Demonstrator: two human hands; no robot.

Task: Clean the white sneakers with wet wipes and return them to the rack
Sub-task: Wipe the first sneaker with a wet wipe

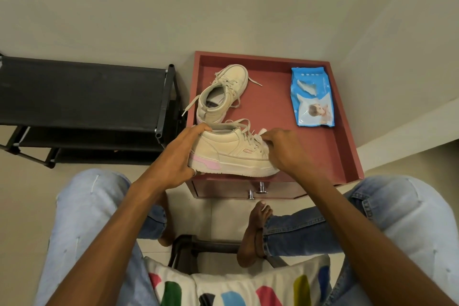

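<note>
Two sneakers share the red table (273, 112): the near sneaker (231, 154) sits at its front edge, long axis crosswise, heel to the left and toe to the right, and the far sneaker (223, 94) lies just behind it, toe pointing away. The left hand (178, 156) grips the heel, fingers curled over the collar, while the right hand (285, 151) pinches a wet wipe (262, 131) against the laces. The black rack (82, 92) stands to the left, so the left hand is probably the nearer one for the return.
</note>
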